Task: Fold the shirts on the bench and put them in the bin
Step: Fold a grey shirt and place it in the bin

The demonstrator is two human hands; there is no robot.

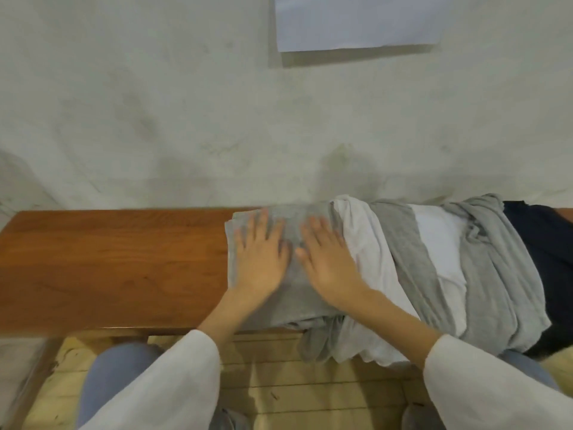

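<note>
Both our hands lie flat, fingers straight: left hand (pixel 259 256) and right hand (pixel 330 263) press a folded grey shirt (pixel 290 293) on the wooden bench (pixel 108 262). To its right we see a rumpled pile (pixel 459 268) of white, grey and dark shirts.

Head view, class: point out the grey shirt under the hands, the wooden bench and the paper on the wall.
grey shirt (pixel 290 305), head view, cloth near its front edge.
wooden bench (pixel 108 262), head view, bare seat top.
paper sheet (pixel 356 20), head view, middle of the sheet.
</note>
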